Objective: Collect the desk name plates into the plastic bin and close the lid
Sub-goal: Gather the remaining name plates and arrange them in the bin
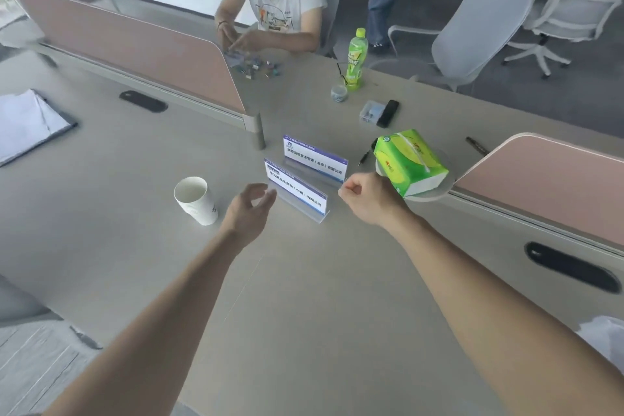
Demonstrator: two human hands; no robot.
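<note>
Two clear acrylic desk name plates with blue-and-white cards stand on the grey desk. The nearer name plate [297,191] stands in front of the farther name plate [315,159]. My left hand [248,209] hovers just left of the nearer plate, fingers apart and curled, holding nothing. At that plate's right end is my right hand [368,197], fingers curled in loosely, and nothing shows in it. No plastic bin or lid is in view.
A stack of white paper cups [196,199] stands to the left. A green tissue pack [410,162] lies on a round plate to the right. Farther back are a green bottle [356,61], a small clear box [371,111], pens, pink dividers [135,51] and a seated person [273,10].
</note>
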